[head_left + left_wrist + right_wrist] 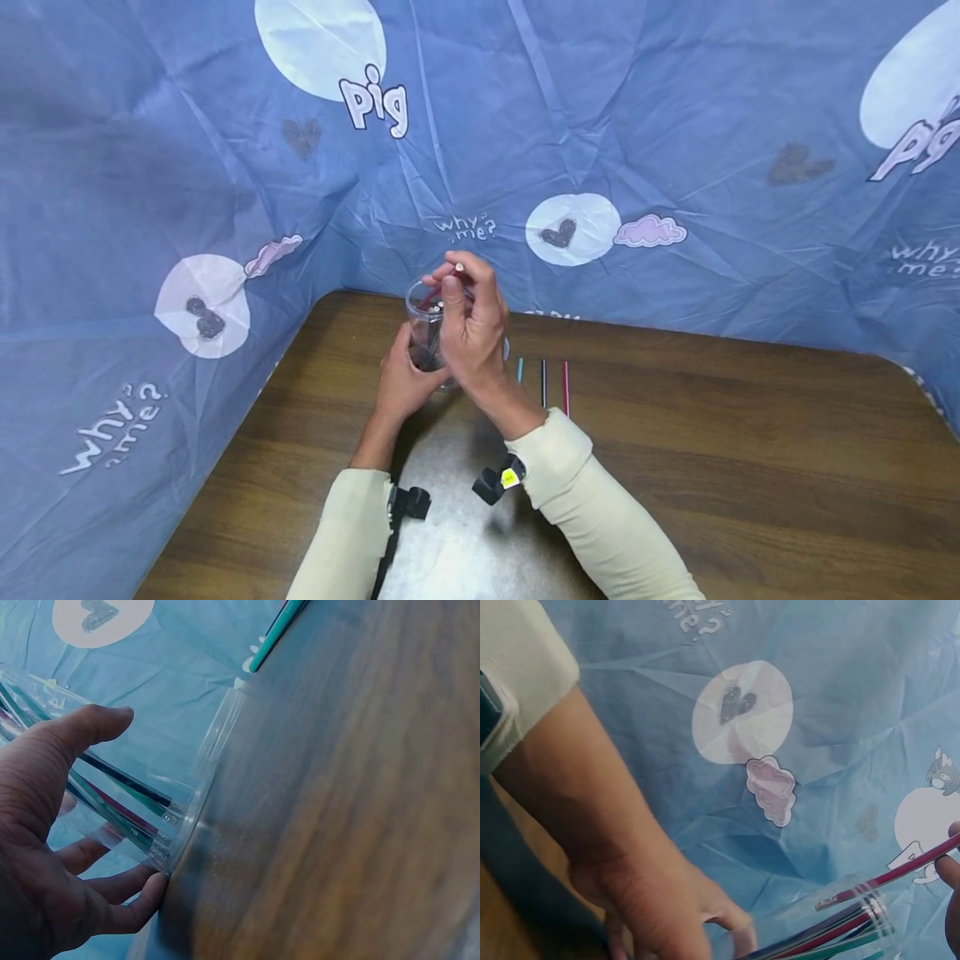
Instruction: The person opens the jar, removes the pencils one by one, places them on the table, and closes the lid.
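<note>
Operator: Where is the red pencil just now?

Guide: It slants near the centre of the head view, and in the right wrist view you see the red pencil (904, 874) enter from the right edge, its metal-banded end within the mouth of the clear cup (425, 337). I'd call this the inserting step.

Operator: And the fingers on it?

Guide: Your right hand (474, 333) pinches it near its upper end, thumb on one side and fingers on the other. The gripped part stays outside the cup; the lower end lies beyond your fingertips, inside the rim.

Operator: What holds the cup?

Guide: Your left hand (408, 379), left of centre in the head view, has its thumb and fingers curled round the side. In the left wrist view the other pencils (124, 781) lean together inside, banded ends at the base.

Operator: What does the next move call for?

Guide: Probably lowering the pencil along the others, then letting go; keep your left hand steady, since the cup looks light and could tip.

Operator: Anything further out?

Guide: Right of your right hand in the head view, a teal pencil (521, 370), a dark pencil (543, 383) and a second red pencil (566, 387) lie apart on the wooden table (712, 433). Your forearm may hide more; I can't tell. Behind, across the upper frame, hangs the blue printed cloth (480, 150).
</note>
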### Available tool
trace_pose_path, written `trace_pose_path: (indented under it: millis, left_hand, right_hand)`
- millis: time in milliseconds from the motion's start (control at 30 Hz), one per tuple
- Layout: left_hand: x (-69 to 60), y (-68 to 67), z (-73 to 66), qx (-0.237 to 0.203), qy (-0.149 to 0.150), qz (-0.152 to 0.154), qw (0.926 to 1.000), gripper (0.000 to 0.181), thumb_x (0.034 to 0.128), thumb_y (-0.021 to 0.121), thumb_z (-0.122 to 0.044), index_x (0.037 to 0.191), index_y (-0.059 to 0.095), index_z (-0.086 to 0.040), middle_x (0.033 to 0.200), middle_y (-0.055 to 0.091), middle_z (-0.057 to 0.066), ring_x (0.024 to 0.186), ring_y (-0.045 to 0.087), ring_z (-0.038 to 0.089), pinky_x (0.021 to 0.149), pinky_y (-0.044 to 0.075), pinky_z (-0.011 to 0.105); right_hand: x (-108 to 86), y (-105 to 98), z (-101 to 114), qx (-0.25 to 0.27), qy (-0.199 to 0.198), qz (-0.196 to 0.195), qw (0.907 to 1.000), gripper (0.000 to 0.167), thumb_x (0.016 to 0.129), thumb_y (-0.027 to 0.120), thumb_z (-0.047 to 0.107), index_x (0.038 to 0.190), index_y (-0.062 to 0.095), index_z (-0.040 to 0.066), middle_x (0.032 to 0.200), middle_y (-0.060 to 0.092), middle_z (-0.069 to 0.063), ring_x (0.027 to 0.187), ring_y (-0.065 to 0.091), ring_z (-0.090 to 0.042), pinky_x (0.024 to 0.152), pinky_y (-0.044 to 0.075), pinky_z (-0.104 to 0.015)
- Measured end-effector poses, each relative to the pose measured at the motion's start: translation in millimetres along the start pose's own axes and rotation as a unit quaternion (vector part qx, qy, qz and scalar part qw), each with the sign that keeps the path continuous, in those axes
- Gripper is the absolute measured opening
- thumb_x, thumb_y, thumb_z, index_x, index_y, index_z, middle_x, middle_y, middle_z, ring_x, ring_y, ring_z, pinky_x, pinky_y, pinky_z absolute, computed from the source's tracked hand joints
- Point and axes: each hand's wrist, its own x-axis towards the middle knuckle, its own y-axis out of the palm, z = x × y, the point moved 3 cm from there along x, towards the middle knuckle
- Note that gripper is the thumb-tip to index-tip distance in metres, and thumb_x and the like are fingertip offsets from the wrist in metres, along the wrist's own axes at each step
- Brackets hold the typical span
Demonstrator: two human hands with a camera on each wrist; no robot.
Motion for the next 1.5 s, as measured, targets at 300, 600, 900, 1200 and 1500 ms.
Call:
trace_pose_path:
  millis: [300,600,900,1200,1500]
  left_hand:
    - [-0.5,0.5,-3.4,0.003,0.002,0.002,1.0000,0.079,0.0668,0.093,-0.025,0.132,0.050,-0.014,0.121,0.063,0.014,0.111,0.059,0.032,0.091,0.046,0.048]
    - [-0.8,2.0,-3.0,0.002,-0.015,0.007,0.9999,0.078,0.0663,0.093,-0.022,0.132,0.050,-0.014,0.123,0.063,0.014,0.113,0.059,0.032,0.094,0.045,0.050]
    - [0.4,1.9,-2.4,0.011,-0.023,0.009,0.9996,0.076,0.0680,0.093,-0.026,0.130,0.050,-0.015,0.121,0.063,0.012,0.113,0.058,0.031,0.096,0.044,0.049]
    - [-1.0,0.9,-1.8,0.009,-0.014,-0.003,0.9999,0.075,0.0654,0.094,-0.023,0.126,0.052,-0.013,0.117,0.065,0.013,0.111,0.060,0.033,0.094,0.045,0.049]
    - [0.2,1.6,1.2,0.018,-0.014,-0.001,0.9997,0.079,0.0656,0.093,-0.025,0.131,0.050,-0.013,0.120,0.063,0.013,0.113,0.058,0.034,0.096,0.043,0.050]
  right_hand:
    - [14.1,-6.2,8.6,0.017,-0.028,-0.016,0.9993,0.027,0.106,0.044,0.024,0.119,0.047,0.000,0.087,0.062,-0.022,0.075,0.070,-0.035,0.070,0.059,-0.034]
    - [21.0,-20.2,18.4,0.025,-0.027,-0.042,0.9984,0.029,0.106,0.044,0.025,0.119,0.045,-0.001,0.086,0.061,-0.024,0.072,0.069,-0.035,0.065,0.059,-0.039]
    - [29.7,-39.2,28.7,0.041,-0.015,-0.071,0.9966,0.039,0.106,0.044,0.030,0.120,0.041,-0.007,0.085,0.059,-0.025,0.073,0.070,-0.028,0.063,0.059,-0.040]
    - [31.9,-56.7,31.9,0.016,-0.002,-0.083,0.9964,0.042,0.105,0.046,0.033,0.121,0.041,-0.007,0.084,0.059,-0.024,0.071,0.070,-0.022,0.061,0.059,-0.038]
    - [19.7,-77.6,32.4,-0.021,0.016,-0.116,0.9929,0.047,0.102,0.053,0.034,0.118,0.041,-0.008,0.074,0.055,-0.018,0.062,0.063,-0.014,0.055,0.052,-0.027]
